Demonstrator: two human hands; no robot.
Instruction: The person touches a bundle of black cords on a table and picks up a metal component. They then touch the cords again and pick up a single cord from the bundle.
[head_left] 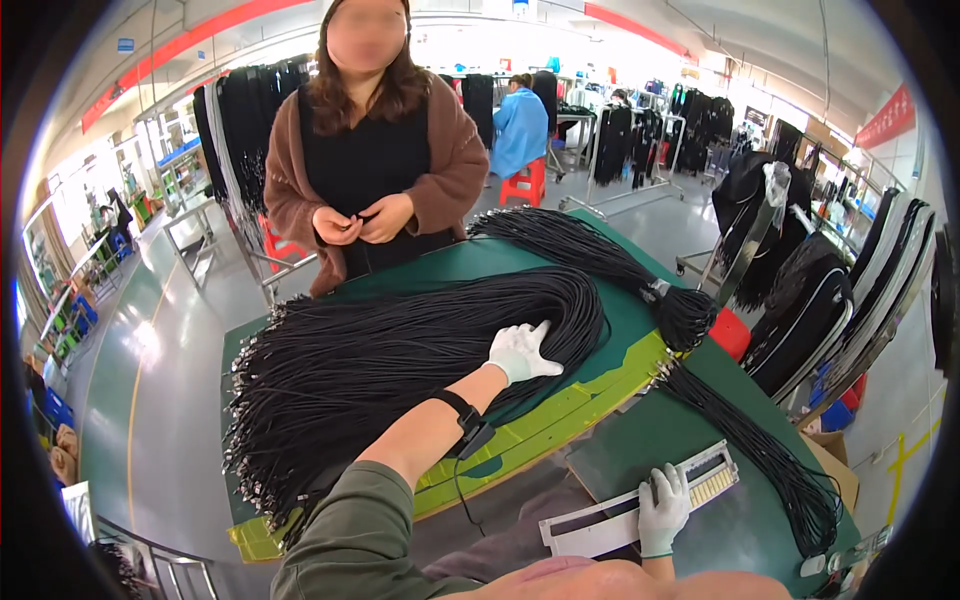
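Cords: a big pile of thin black cords [400,360] lies across the middle of the frame on the green bench [690,420], bent in a wide curve, with small metal tips along the left edge
Left hand: the left hand [520,352] wears a white glove and rests flat on the pile with its fingers spread open, gripping nothing
Right hand: the right hand [662,508], also in a white glove, is at the lower right of the frame, its fingers curled round a flat white comb-like tool [640,500] that lies on the bench
Wrist: a black band [462,412] sits on the left arm, with a thin wire hanging down
More cords: a second black bundle [600,260] lies at the upper right of the bench and a third [760,450] runs down the right side
Other person: someone in a brown cardigan [450,160] stands at the far side of the bench, top middle, hands held together in front
Behind: racks of dark clothes [240,130] at the back
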